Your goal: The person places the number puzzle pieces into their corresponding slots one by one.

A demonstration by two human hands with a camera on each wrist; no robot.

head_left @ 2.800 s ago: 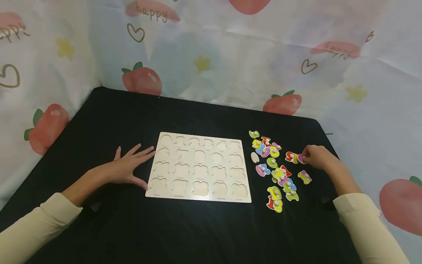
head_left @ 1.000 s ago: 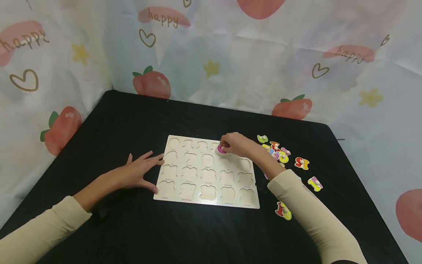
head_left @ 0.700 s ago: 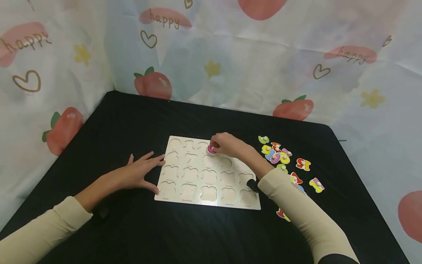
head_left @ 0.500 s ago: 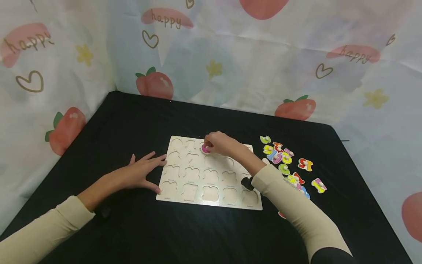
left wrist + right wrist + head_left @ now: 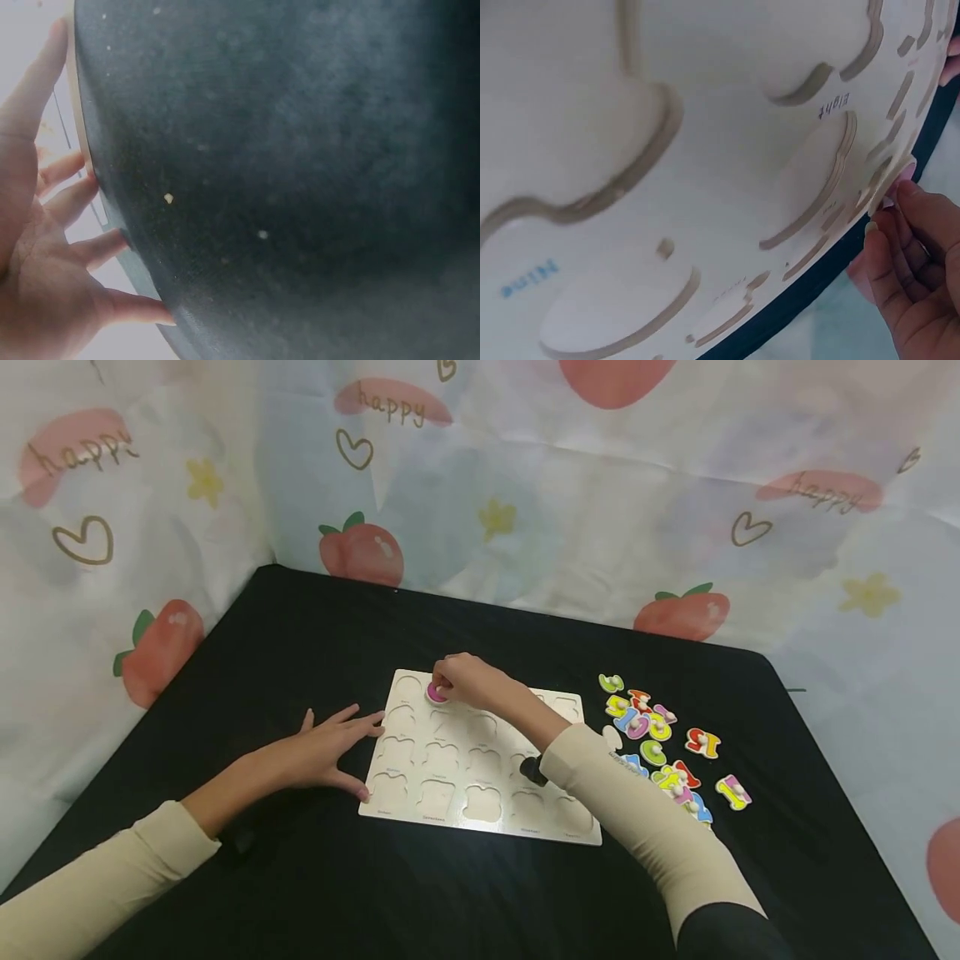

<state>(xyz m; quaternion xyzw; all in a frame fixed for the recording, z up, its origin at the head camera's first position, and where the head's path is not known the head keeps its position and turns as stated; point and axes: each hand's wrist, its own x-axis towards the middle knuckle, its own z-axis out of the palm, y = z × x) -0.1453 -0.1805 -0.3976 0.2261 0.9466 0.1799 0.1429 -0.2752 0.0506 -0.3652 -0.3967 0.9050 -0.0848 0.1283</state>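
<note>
A pale wooden number-puzzle board [image 5: 459, 799] with rows of cut-out recesses lies on the black table. My right hand [image 5: 471, 682] pinches a magenta puzzle piece [image 5: 435, 694] over the top row, towards the board's left end. In the right wrist view, thumb and fingers of the right hand [image 5: 922, 262] hold the pink piece [image 5: 907, 172] at the board's far edge; its shape is mostly hidden. My left hand [image 5: 318, 757] rests with spread fingers along the left edge, thumb near the front corner. The left wrist view shows the left hand [image 5: 52, 289] with its fingertips against the dark tabletop.
Colourful knobbed number pieces [image 5: 653, 752] lie loosely heaped right of the board, some overlapping. A red-and-orange piece [image 5: 702, 742] and a pink-and-yellow piece [image 5: 733, 792] lie further right. My right forearm crosses the board's right part. A printed cloth [image 5: 570, 543] stands behind the table.
My right hand took the magenta piece from the right side and carried it left across the board's top row, to near its left end. The left hand keeps its place at the board's edge.
</note>
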